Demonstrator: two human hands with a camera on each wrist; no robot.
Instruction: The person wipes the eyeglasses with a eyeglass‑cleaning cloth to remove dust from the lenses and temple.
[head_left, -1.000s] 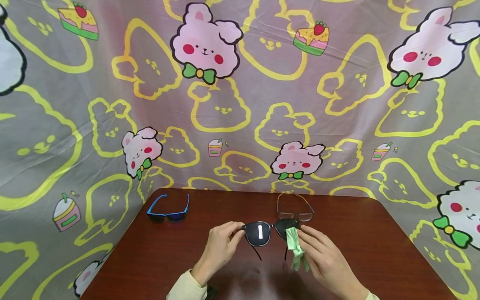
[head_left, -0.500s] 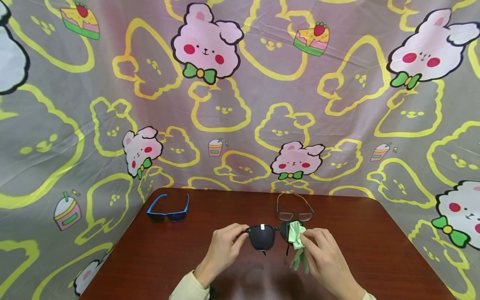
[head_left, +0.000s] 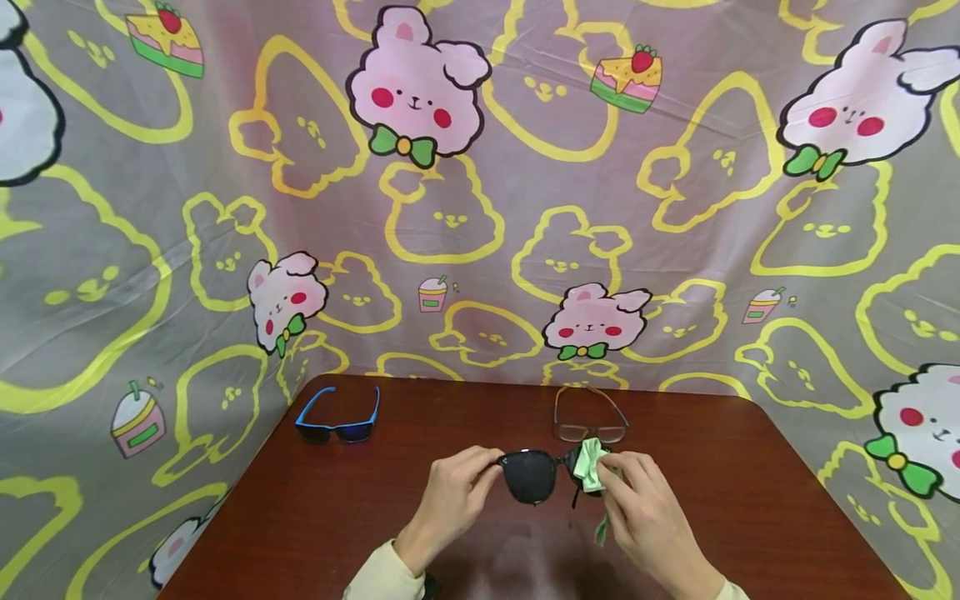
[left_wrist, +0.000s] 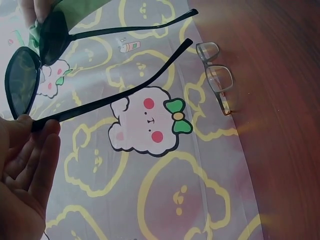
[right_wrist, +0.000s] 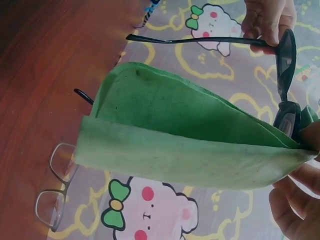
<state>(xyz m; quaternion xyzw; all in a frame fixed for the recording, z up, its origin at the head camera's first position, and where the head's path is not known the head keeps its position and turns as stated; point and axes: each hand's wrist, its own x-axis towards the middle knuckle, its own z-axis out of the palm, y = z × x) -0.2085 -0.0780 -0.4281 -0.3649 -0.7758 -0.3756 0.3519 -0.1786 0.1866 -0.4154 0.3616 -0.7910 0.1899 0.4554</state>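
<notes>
Black sunglasses (head_left: 529,477) with dark lenses are held up above the table, arms unfolded. My left hand (head_left: 453,492) pinches them at the left hinge between thumb and fingers; the left wrist view shows this grip on the frame corner beside the temple arm (left_wrist: 100,107). A light green cloth (head_left: 590,465) lies over the right lens and hides most of it. My right hand (head_left: 651,504) pinches the cloth against that lens. In the right wrist view the loose part of the cloth (right_wrist: 170,155) hangs out, folded and wide.
Blue-framed sunglasses (head_left: 337,429) rest at the table's back left. Clear-lensed glasses (head_left: 590,432) stand at the back, just behind the held pair. A patterned curtain (head_left: 465,200) surrounds the brown table (head_left: 300,508) at the back and sides.
The held sunglasses have shifted slightly right and tilted, and the bright reflection has left the left lens. The cloth has moved up over the right lens with my right fingers.
</notes>
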